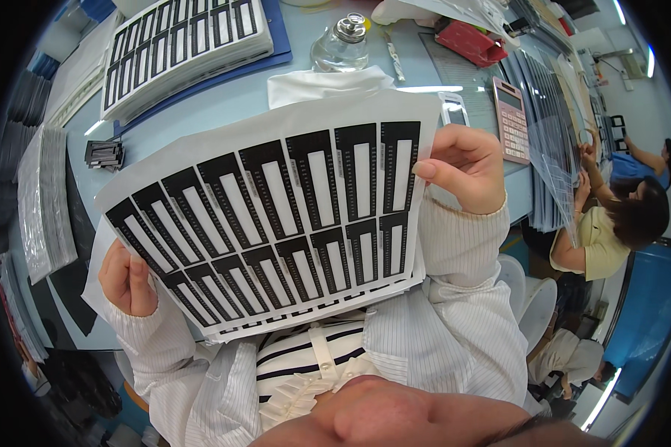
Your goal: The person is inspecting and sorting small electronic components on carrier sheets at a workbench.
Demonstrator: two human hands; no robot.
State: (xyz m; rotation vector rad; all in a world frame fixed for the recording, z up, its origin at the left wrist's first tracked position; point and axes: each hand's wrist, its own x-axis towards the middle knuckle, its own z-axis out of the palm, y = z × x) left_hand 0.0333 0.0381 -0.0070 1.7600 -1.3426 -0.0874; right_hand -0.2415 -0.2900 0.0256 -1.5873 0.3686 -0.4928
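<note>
A pale blue table [235,97] is spreading across the upper and left parts of the frame. Above its near edge, a large white sheet printed with two rows of black, white-centred rectangles [276,208] is filling the middle of the frame, its long axis running left to right and rising toward the right; more printed rows are peeking out below its lower edge. At the upper left, a thick stack of similarly printed white sheets [183,56] is resting on a flat blue board [279,37]. A clear-plastic-wrapped bundle [48,201] is lying at the far left, and a crumpled white cloth [328,88] is sitting just beyond the held sheet. A pink calculator [511,119] is lying at the upper right, just above the right hand [466,167], which is pinching the sheet's right edge, thumb on the printed face. The left hand [129,281] is pinching the left edge lower in the frame, fingers curling inward. Both hands are touching the sheet, neither nearer. A round clear bottle [341,48] is standing at upper centre; small dark flat pieces [104,154] are lying at the left.
</note>
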